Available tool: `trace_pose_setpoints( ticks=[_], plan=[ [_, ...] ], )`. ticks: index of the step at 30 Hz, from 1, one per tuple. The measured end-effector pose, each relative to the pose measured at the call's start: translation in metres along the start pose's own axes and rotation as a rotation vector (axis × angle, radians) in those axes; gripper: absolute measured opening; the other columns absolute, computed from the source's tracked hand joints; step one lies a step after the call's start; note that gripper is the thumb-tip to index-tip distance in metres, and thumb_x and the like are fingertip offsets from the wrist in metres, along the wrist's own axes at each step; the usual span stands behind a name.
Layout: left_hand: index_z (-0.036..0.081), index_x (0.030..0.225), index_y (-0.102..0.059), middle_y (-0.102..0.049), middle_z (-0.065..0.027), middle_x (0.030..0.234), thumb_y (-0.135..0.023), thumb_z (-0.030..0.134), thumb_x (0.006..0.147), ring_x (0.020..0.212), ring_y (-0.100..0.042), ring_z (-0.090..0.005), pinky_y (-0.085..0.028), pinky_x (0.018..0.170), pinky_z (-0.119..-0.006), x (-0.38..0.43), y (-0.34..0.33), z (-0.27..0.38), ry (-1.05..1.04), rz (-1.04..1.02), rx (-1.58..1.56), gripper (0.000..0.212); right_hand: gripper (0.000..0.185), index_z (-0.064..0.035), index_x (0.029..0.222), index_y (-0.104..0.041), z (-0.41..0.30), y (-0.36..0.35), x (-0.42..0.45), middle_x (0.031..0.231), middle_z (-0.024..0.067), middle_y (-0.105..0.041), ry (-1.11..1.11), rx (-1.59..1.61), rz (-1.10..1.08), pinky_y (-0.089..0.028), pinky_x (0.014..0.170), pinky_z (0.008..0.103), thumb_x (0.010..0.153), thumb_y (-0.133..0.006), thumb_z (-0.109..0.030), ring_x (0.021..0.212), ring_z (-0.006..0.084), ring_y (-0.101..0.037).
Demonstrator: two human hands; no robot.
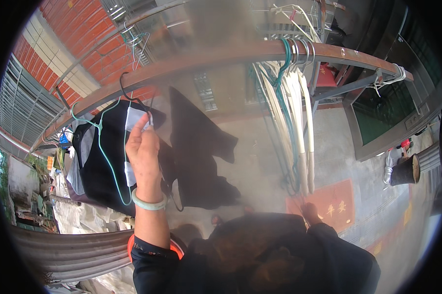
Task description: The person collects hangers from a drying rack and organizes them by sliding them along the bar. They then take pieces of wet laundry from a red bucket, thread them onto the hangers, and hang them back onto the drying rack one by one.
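My left hand (143,143), with a pale green bangle (149,204) on its wrist, is raised to a dark clothes hanger (147,110) whose hook goes over a rusty metal rail (191,60). Its fingers close on the hanger's neck. Beside it, a black garment (100,158) and a green wire hanger (100,128) hang from the rail. Lower right, my right hand (310,213) is near the bottom ends of several white and green hangers (298,139) hung together; blur and the sleeve partly hide its fingers, so its hold is unclear.
A red doormat (338,205) with writing lies on the concrete floor. At the right are a dark bucket (406,171) and a glass door (386,110). A corrugated sheet (74,253) lies at lower left, near an orange-red rim (177,248). White cord (393,77) binds the rail's right end.
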State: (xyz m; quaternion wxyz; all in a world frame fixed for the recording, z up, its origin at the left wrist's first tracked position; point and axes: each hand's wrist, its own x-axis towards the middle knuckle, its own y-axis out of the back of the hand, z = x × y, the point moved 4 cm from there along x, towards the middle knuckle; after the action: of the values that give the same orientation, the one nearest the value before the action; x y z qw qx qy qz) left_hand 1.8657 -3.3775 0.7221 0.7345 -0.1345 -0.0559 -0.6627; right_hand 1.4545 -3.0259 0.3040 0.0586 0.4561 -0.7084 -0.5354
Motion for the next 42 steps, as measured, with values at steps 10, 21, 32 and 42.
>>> trace_pose_setpoints(
  ticks=[10, 21, 32, 42],
  plan=[
    [-0.01, 0.119, -0.051, -0.041, 0.0036, 0.059, -0.049, 0.003, 0.087, 0.05, -0.033, -0.0028, -0.025, 0.047, -0.017, 0.012, 0.041, 0.007, 0.004, 0.036, 0.078, 0.034, 0.037, 0.0013, 0.076, -0.061, 0.008, -0.005, -0.011, 0.072, 0.0218, -0.062, -0.02, 0.012, 0.075, -0.047, 0.065, 0.0475, 0.08, -0.058, -0.035, 0.072, 0.04, -0.061],
    [-0.001, 0.121, -0.052, -0.045, 0.0029, 0.063, -0.048, 0.008, 0.09, 0.057, -0.039, -0.0031, -0.028, 0.05, -0.017, 0.016, 0.052, 0.006, 0.035, -0.143, 0.093, 0.033, 0.032, 0.0016, 0.07, -0.055, -0.078, 0.075, -0.094, 0.056, 0.0106, -0.053, -0.133, 0.437, 0.292, -0.041, 0.051, 0.0356, 0.084, -0.06, -0.027, 0.052, 0.0205, -0.052],
    [-0.001, 0.125, -0.048, -0.05, 0.0024, 0.067, -0.051, 0.008, 0.088, 0.059, -0.042, -0.0043, -0.031, 0.055, -0.018, 0.006, 0.052, -0.007, 0.071, -0.206, -0.01, 0.038, 0.021, -0.0061, 0.073, -0.052, -0.202, 0.257, -0.177, 0.058, -0.0043, -0.044, 0.138, 1.029, 0.348, -0.03, 0.044, 0.0209, 0.091, -0.055, -0.017, 0.048, 0.0039, -0.038],
    [0.001, 0.127, -0.048, -0.055, 0.0004, 0.09, -0.054, 0.011, 0.089, 0.078, -0.048, -0.0068, -0.037, 0.073, -0.021, -0.045, 0.091, 0.01, -0.057, -0.021, 0.083, 0.04, 0.01, -0.0054, 0.084, -0.055, -0.267, 0.373, -0.145, 0.065, -0.0033, -0.048, 0.431, 1.252, 0.065, -0.027, 0.041, 0.0178, 0.088, -0.058, -0.014, 0.046, 0.0032, -0.038]
  ],
)
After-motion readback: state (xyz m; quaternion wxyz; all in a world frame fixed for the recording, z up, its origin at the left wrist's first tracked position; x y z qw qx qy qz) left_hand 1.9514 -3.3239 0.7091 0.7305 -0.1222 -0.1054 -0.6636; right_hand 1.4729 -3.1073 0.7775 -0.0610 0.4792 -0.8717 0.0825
